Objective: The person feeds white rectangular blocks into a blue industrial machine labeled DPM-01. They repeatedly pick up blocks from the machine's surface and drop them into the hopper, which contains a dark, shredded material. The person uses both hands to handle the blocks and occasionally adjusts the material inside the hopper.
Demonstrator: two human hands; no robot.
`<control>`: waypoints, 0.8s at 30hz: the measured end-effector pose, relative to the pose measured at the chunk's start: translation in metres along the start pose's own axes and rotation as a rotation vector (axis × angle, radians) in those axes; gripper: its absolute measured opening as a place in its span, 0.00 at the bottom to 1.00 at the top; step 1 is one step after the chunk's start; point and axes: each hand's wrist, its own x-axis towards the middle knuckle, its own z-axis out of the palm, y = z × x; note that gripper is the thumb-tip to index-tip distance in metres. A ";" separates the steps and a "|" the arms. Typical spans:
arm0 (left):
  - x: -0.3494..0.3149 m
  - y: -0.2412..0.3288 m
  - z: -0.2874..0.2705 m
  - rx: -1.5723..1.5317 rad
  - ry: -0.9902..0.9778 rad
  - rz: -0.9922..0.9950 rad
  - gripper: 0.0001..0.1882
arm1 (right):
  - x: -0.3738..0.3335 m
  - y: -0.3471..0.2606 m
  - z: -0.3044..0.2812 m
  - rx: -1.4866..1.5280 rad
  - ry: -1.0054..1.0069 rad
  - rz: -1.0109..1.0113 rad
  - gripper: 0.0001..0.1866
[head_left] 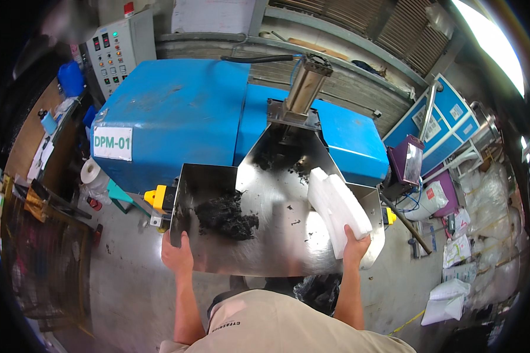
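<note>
In front of me is a wide stainless steel feed tray point(277, 250) that narrows toward a metal cylinder point(305, 88) at its far end. My left hand point(177, 254) is closed over the tray's near left wall, thumb inside and fingers outside. Two long white foam-like pieces point(337, 206) lie side by side, slanting along the tray's right side. Around their near end my right hand point(355, 247) is closed, thumb on top; its other fingers are partly hidden. Black shredded material point(227, 216) lies in a clump on the tray's left part, and more black scraps point(277, 156) are at the narrow end.
Behind the tray stands a large blue machine point(171, 112), with a grey control cabinet point(121, 53) at back left. Yellow switches point(156, 199) flank the tray. Right of it are a purple unit point(407, 159), a leaning rod point(409, 229) and white sacks point(447, 300).
</note>
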 end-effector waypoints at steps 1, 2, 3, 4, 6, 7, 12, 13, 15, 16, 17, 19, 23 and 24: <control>0.000 0.004 -0.002 0.001 0.002 0.000 0.25 | -0.002 -0.001 -0.005 -0.001 0.007 0.000 0.27; -0.001 0.009 -0.004 0.002 0.005 -0.001 0.25 | -0.004 -0.002 -0.011 -0.003 0.012 0.000 0.27; -0.002 0.013 -0.006 0.002 0.012 -0.003 0.25 | -0.005 -0.005 -0.014 -0.003 0.015 -0.002 0.27; -0.001 0.013 -0.006 0.009 0.006 0.011 0.25 | -0.005 -0.006 -0.018 0.013 0.015 -0.005 0.27; 0.000 0.012 -0.008 0.025 0.000 0.033 0.25 | -0.003 -0.009 -0.022 0.044 0.008 -0.011 0.27; 0.000 0.011 -0.008 0.028 -0.004 0.026 0.25 | -0.003 -0.011 -0.022 0.058 0.017 -0.005 0.27; -0.001 0.020 -0.013 0.023 -0.047 -0.031 0.26 | -0.003 -0.019 -0.017 0.127 0.025 0.027 0.27; -0.001 0.021 -0.013 0.022 -0.044 -0.022 0.26 | -0.002 -0.016 -0.016 0.145 0.025 0.038 0.27; -0.001 0.018 -0.012 0.022 -0.035 -0.006 0.26 | -0.002 -0.014 -0.009 0.181 0.020 0.061 0.28; -0.001 0.014 -0.010 0.029 -0.029 -0.003 0.26 | -0.003 -0.017 -0.006 0.170 0.013 0.076 0.28; -0.001 0.009 -0.008 0.035 -0.022 0.000 0.27 | -0.004 -0.021 -0.003 0.159 0.007 0.092 0.28; 0.000 0.006 -0.006 0.039 -0.015 0.007 0.27 | -0.005 -0.024 0.001 0.152 -0.003 0.106 0.28; -0.001 0.008 -0.006 0.040 -0.011 0.006 0.26 | -0.001 -0.018 0.005 0.151 -0.017 0.107 0.28; -0.001 0.009 -0.006 0.041 -0.009 0.003 0.26 | 0.000 -0.017 0.006 0.147 -0.019 0.107 0.28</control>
